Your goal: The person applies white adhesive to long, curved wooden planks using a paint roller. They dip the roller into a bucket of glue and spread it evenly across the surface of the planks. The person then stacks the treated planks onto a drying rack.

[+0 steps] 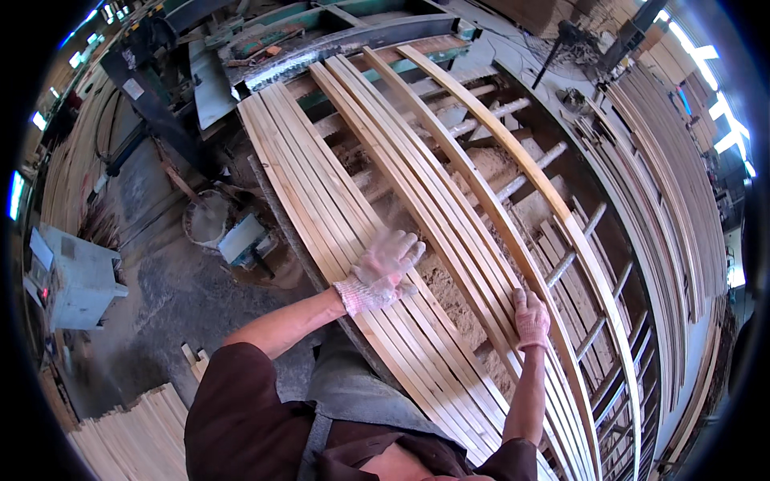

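Note:
Long pale wooden strips [321, 204] lie side by side on a roller frame, forming a flat row closest to my body. My left hand [385, 264], in a white work glove with a pinkish cuff, is over this row. Its fingers are spread and slightly blurred. A second, narrower bundle of wooden strips [433, 204] runs beyond a gap. My right hand [531, 319], gloved the same way, has its fingers bent over the far edge of this bundle. Two single strips, a nearer one [481, 188] and a yellower outer one [553, 196], lie farther right.
Metal rollers [561, 268] and heaped sawdust [449, 297] show between the strips. A green-framed machine [337, 36] stands at the far end. To the left are a bucket [207, 218] and a grey cabinet [76, 276]. Stacked boards [666, 184] line the right side.

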Motion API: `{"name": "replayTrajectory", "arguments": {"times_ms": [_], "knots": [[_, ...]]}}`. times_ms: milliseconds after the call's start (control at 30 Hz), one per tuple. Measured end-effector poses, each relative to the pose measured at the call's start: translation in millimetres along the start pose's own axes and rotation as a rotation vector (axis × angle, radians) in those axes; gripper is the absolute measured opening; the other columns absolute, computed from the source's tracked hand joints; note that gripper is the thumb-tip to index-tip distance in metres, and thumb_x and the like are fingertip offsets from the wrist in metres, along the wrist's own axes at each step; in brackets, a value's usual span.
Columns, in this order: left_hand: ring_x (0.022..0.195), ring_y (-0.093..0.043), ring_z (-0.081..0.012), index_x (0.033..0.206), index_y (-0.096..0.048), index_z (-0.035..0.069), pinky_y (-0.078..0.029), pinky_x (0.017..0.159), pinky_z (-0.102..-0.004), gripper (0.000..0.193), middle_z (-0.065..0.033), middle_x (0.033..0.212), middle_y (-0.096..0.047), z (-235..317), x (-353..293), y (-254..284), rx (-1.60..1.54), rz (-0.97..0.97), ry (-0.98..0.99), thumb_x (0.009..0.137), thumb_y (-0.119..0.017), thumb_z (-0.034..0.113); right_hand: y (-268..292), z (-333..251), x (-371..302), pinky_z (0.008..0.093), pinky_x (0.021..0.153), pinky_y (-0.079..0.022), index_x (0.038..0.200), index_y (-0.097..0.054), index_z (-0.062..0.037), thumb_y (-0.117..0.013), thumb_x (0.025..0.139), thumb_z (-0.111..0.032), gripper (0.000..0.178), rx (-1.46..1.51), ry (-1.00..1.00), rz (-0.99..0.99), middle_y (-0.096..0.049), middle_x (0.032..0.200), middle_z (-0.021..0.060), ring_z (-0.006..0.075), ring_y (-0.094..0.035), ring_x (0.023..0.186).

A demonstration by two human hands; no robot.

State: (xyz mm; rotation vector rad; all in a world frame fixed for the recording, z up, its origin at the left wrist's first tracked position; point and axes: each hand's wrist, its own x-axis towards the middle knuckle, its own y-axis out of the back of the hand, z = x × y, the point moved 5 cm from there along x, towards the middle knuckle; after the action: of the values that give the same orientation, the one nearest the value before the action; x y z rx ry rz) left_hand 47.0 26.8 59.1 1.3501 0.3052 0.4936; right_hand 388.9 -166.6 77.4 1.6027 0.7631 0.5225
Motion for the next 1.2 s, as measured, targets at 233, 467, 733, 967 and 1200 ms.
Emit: {"name": "replayTrajectory", "arguments": {"times_ms": [233,467,733,967,1200], "knots": [[0.158,-0.015,-0.029,0.164,-0.018,0.01,-0.005,0.129,-0.0452,0.096,-0.0163,0.17,-0.019,0,-15,13,-0.059,0.206,-0.001,0.097,-0.032,0.076,-27,-23,-74,0.0498,0.076,-0.056,0.103,-0.071,-0.0116,-0.057,0.099,-0.033,0.026,-0.123,0.227,-0.133,-0.072,0.094,0.0198,0.0399,-0.07,0.086],[0.158,-0.012,-0.0326,0.164,-0.017,0.009,-0.002,0.128,-0.0519,0.103,-0.0163,0.171,-0.016,1,-10,-16,0.013,0.039,0.048,0.093,-0.03,0.082,0,-47,-49,0.0388,0.063,-0.056,0.083,-0.072,-0.0158,-0.066,0.091,-0.06,0.046,-0.291,0.391,-0.354,-0.066,0.067,0.003,0.0191,-0.067,0.065],[0.157,-0.016,-0.0336,0.164,-0.019,0.008,-0.005,0.128,-0.0526,0.101,-0.0181,0.169,-0.021,5,-4,-13,-0.004,0.055,0.015,0.094,-0.031,0.08,-6,29,95,0.0534,0.078,-0.053,0.108,-0.071,-0.0095,-0.052,0.101,-0.054,0.049,0.219,0.158,-0.122,-0.071,0.102,0.0229,0.0423,-0.069,0.09],[0.157,-0.018,-0.0347,0.164,-0.02,0.009,-0.007,0.128,-0.0523,0.099,-0.0188,0.168,-0.023,0,-13,-7,-0.047,0.088,0.036,0.095,-0.036,0.078,-10,-28,-11,0.0523,0.06,-0.056,0.095,-0.06,-0.0084,-0.026,0.102,-0.072,0.072,0.201,0.242,-0.428,-0.065,0.075,0.0162,0.0359,-0.068,0.067],[0.157,-0.018,-0.0338,0.164,-0.021,0.009,-0.007,0.128,-0.0515,0.101,-0.0174,0.168,-0.024,3,-10,-2,-0.024,0.005,0.064,0.093,-0.037,0.079,2,-58,-20,0.0525,0.081,-0.054,0.098,-0.07,-0.0075,-0.035,0.103,-0.067,0.069,-0.029,0.405,-0.557,-0.071,0.088,0.0237,0.0443,-0.068,0.088]]}}
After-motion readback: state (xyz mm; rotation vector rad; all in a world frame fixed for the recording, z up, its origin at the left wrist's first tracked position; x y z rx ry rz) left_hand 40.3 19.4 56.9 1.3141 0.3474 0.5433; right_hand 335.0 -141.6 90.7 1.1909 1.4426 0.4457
